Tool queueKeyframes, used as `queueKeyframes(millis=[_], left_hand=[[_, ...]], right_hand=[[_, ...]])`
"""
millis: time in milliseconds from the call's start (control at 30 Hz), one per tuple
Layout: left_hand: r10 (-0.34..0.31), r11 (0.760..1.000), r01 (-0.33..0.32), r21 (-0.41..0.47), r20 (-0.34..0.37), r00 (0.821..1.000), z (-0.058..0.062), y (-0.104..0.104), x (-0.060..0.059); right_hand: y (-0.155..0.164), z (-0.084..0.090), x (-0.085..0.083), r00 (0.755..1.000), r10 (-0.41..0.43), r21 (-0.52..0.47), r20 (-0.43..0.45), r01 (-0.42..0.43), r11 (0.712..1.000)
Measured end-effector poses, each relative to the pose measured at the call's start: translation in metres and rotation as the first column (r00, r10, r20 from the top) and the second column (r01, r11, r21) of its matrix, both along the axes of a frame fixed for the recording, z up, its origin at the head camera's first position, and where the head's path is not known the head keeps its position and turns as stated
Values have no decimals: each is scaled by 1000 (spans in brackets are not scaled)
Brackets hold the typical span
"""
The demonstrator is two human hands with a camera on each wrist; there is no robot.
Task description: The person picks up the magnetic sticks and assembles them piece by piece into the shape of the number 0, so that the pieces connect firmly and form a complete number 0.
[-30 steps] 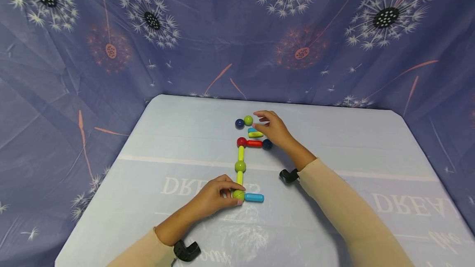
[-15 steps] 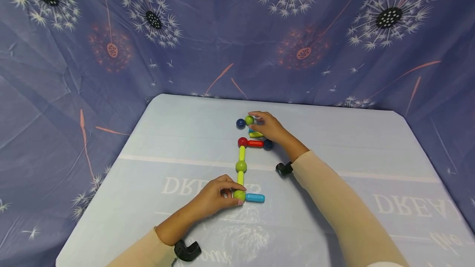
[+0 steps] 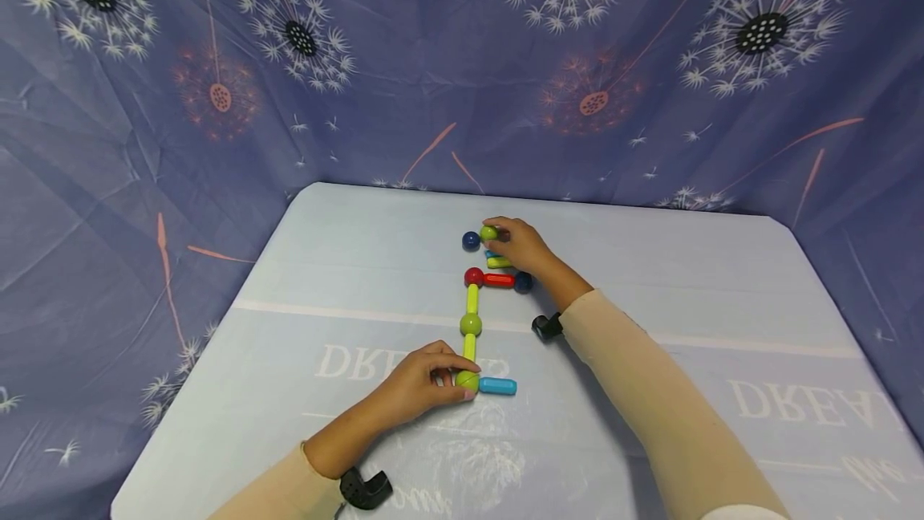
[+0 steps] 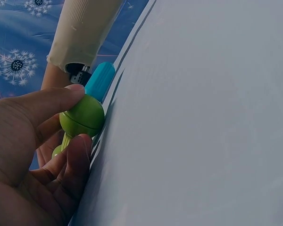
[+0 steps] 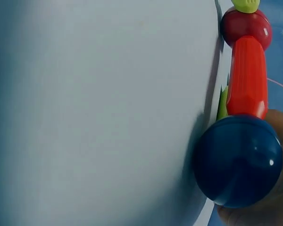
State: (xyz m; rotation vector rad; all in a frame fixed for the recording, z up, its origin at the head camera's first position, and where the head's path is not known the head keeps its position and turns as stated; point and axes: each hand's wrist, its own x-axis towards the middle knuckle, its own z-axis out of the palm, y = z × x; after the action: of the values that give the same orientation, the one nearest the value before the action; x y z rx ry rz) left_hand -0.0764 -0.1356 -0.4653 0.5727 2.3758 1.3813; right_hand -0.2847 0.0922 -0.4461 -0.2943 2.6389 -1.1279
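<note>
Careful: your left hand point(image 3: 419, 383) pinches the green ball point(image 3: 466, 379) at the chain's near end, your right hand point(image 3: 523, 249) pinches the far green ball point(image 3: 488, 233); tugging it could drag the loose rods point(image 3: 496, 262) beneath your fingers

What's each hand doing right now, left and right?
Left hand: pinches the near green ball at the chain's end.
Right hand: fingertips curled on the far green ball, apparently gripping it.
</note>
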Motion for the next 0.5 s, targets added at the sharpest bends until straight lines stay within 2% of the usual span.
queueKeyframes(millis=[333, 500], left_hand=[[-3, 1000, 3, 6, -10, 1000, -1, 0, 0], [-7, 1000, 7, 8, -18, 1000, -1, -1, 1]], right_hand=[[-1, 0, -7, 999, -45, 93, 4, 44, 995], [2, -1, -8, 998, -64, 79, 4, 64, 995]])
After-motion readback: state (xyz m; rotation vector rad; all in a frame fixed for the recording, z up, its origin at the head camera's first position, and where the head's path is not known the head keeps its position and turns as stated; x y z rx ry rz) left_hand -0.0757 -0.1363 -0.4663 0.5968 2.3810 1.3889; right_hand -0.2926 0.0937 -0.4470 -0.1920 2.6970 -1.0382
